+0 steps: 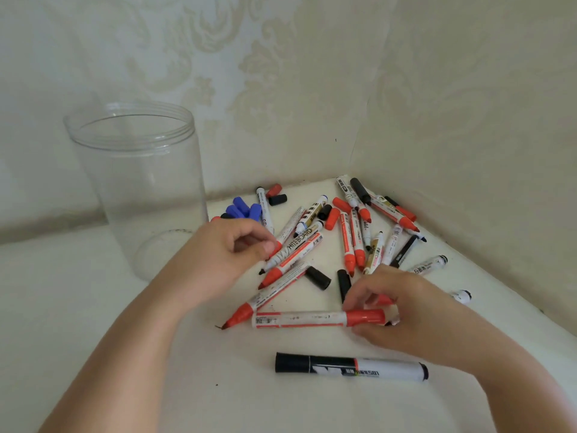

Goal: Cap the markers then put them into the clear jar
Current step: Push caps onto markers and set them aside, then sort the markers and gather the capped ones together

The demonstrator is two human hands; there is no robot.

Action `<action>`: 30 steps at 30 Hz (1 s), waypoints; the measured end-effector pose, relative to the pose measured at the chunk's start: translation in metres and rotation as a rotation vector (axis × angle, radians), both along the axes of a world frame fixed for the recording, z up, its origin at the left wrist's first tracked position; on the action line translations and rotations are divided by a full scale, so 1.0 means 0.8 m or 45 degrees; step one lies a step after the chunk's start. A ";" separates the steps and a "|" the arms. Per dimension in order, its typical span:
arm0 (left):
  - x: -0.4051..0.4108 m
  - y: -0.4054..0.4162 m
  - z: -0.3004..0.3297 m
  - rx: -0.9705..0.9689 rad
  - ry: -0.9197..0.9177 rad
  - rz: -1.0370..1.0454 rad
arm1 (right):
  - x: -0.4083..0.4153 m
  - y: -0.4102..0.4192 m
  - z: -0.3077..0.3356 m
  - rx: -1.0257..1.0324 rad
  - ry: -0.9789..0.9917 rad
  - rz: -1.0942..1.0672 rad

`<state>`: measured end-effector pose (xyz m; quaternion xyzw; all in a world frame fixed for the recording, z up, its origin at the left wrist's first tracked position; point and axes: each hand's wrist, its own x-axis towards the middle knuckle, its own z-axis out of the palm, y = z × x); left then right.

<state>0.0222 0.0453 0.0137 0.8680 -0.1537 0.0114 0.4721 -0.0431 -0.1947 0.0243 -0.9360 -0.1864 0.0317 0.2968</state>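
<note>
Right now my right hand [387,303] pinches the red-capped end of a red marker [312,319] lying flat on the table [156,385], fingers curled round the cap, I judge to seat it or lift it. My left hand [231,248] curls its fingertips onto what looks like a red cap at the near edge of the marker pile [343,239], probably fetching the next piece. Loose red, black and blue caps [245,209] lie scattered among uncapped pens. A capped black marker [351,367] waits nearest me. The clear jar [137,182] stands upright at far left, mouth open and holding nothing yet.
</note>
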 end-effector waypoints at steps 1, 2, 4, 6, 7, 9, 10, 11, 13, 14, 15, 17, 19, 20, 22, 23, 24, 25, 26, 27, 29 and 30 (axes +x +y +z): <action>-0.002 -0.002 -0.001 0.089 0.003 -0.026 | 0.000 0.003 -0.002 -0.022 0.002 0.011; -0.005 -0.004 -0.002 0.170 0.007 -0.041 | 0.001 0.006 -0.003 -0.043 0.000 0.017; -0.010 -0.009 -0.003 0.353 -0.039 -0.073 | 0.001 0.010 -0.003 -0.082 -0.001 0.029; -0.012 -0.015 -0.004 0.518 -0.110 -0.125 | 0.001 0.011 -0.003 -0.092 0.008 0.037; -0.013 -0.018 -0.005 0.565 -0.140 -0.136 | 0.001 0.011 -0.003 -0.089 0.011 0.044; -0.012 -0.021 -0.006 0.631 -0.162 -0.138 | 0.003 0.010 -0.004 -0.071 0.016 0.055; -0.012 -0.021 -0.006 0.675 -0.174 -0.140 | 0.004 0.008 -0.006 -0.057 0.014 0.056; -0.013 -0.022 -0.006 0.708 -0.197 -0.140 | 0.006 0.006 -0.008 -0.045 0.007 0.063; -0.013 -0.021 -0.004 0.739 -0.214 -0.132 | 0.010 0.003 -0.012 -0.044 -0.018 0.092; -0.013 -0.021 -0.004 0.761 -0.217 -0.131 | 0.011 0.003 -0.014 -0.053 -0.027 0.106; -0.013 -0.022 -0.004 0.787 -0.236 -0.136 | 0.013 0.003 -0.015 -0.065 -0.032 0.119; -0.015 -0.025 -0.005 0.820 -0.302 -0.155 | 0.014 0.004 -0.017 -0.073 -0.038 0.142; -0.017 -0.031 -0.007 0.805 -0.390 -0.140 | 0.015 0.004 -0.017 -0.027 -0.046 0.125; -0.017 -0.034 -0.009 0.790 -0.424 -0.119 | 0.015 0.004 -0.018 0.022 -0.053 0.093; -0.018 -0.035 -0.012 0.731 -0.509 -0.074 | 0.017 0.004 -0.022 0.105 -0.154 0.027; -0.016 -0.034 -0.014 0.707 -0.559 -0.056 | 0.018 0.006 -0.026 0.110 -0.246 0.009; -0.015 -0.033 -0.016 0.666 -0.584 -0.045 | 0.019 0.008 -0.030 0.091 -0.331 0.002; -0.015 -0.034 -0.018 0.636 -0.596 -0.050 | 0.020 0.012 -0.035 0.047 -0.397 0.003; -0.016 -0.036 -0.020 0.615 -0.604 -0.078 | 0.021 0.016 -0.040 -0.012 -0.441 0.008; -0.017 -0.041 -0.021 0.593 -0.622 -0.110 | 0.022 0.019 -0.044 -0.069 -0.469 0.011; -0.022 -0.049 -0.019 0.527 -0.634 -0.178 | 0.024 0.024 -0.047 -0.138 -0.508 -0.005; -0.023 -0.052 -0.019 0.486 -0.641 -0.192 | 0.026 0.026 -0.047 -0.146 -0.532 -0.024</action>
